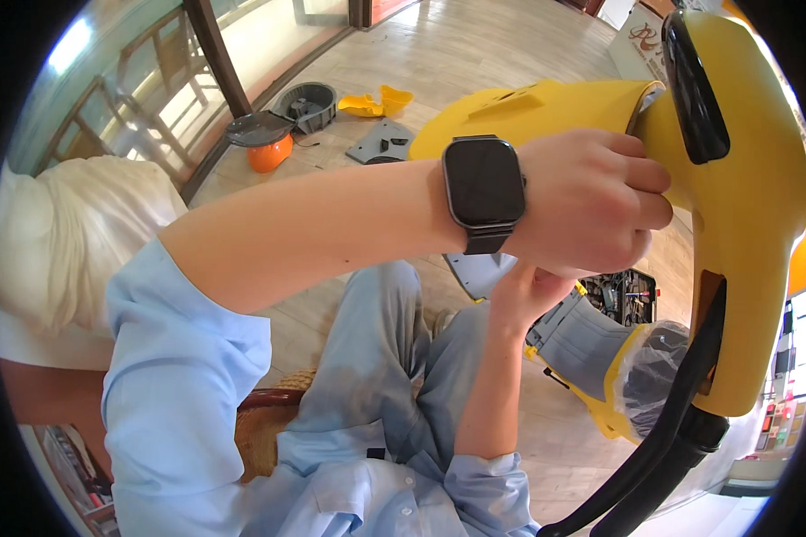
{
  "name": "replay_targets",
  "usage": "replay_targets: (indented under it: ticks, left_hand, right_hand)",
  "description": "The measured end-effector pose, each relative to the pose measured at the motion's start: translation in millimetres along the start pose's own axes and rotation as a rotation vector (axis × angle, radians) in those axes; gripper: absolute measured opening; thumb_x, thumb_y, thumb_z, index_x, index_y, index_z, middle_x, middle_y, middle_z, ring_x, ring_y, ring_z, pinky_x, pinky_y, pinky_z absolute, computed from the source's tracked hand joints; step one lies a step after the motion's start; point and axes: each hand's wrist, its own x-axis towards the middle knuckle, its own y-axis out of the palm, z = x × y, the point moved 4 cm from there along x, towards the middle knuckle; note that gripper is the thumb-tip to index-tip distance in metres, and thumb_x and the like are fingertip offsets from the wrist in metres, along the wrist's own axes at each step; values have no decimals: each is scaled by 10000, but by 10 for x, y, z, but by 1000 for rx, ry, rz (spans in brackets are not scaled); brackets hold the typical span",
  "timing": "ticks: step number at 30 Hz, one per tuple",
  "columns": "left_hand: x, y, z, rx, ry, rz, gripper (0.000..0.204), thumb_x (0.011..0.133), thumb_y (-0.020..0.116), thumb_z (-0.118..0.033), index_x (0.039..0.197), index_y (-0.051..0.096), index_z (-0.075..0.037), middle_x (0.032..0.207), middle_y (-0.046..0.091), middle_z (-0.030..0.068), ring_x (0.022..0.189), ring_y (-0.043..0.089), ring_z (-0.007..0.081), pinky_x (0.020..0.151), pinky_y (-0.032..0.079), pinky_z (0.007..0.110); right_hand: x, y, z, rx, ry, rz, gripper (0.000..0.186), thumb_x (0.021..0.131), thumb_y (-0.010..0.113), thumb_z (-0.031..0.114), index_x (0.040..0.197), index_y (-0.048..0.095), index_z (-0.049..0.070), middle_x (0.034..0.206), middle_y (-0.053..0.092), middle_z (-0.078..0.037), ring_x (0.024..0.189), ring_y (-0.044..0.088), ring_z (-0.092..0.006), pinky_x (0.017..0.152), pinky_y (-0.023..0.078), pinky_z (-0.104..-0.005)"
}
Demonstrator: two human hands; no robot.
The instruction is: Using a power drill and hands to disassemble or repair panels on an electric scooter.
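Curved yellow handlebar cover [750, 233], at right, black lever [687, 392] protruding

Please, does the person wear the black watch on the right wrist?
No, the black watch is strapped around the wrist just behind the left hand, and the visible right wrist is bare.

column [757, 251]: yellow | lever [667, 430]: black | watch [484, 183]: black | shirt [175, 394]: light blue | trousers [358, 345]: grey-blue | tub [324, 109]: dark grey
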Motion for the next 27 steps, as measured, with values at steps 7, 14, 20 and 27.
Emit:
replay_targets:
  ticks: [7, 14, 20, 27]
  left_hand:
    - [-3, 8, 2, -17, -18, 28, 186, 501, 624, -143, 513, 443, -106, 717, 486, -21, 754, 526, 155, 682, 466, 277]
    - [-17, -49, 1, -58, 18, -12, 178, 515, 637, -154, 585, 479, -112, 752, 500, -12, 771, 526, 179, 692, 464, 304]
    - [-859, -372, -3, 78, -546, -439, 135, 751, 603, -35, 774, 478, -82, 809, 504, 45, 757, 509, 191, 717, 452, 325]
    - [-3180, 1112, -1425, -224, -2440, -1445, 67, 854, 464, -163, 835, 473, -100, 785, 491, 25, 654, 450, 132, 595, 378, 294]
  right_hand:
    - [44, -11, 84, 33, 44, 40, 78, 897, 591, 22, 949, 558, -25, 863, 583, 2, 754, 510, -54, 653, 399, -183]
    - [119, -88, 154, -48, 20, 187, 257, 900, 617, 56, 1122, 510, -18, 976, 582, -21, 890, 547, -75, 781, 427, -196]
    - [106, -23, 236, 187, 135, 147, 231, 887, 602, 0, 1103, 521, -15, 990, 572, -42, 908, 541, -100, 795, 445, -225]
    - [49, -168, 149, -18, 113, 247, 257, 922, 579, 73, 1156, 515, -13, 1044, 591, -52, 952, 557, -118, 796, 465, -264]
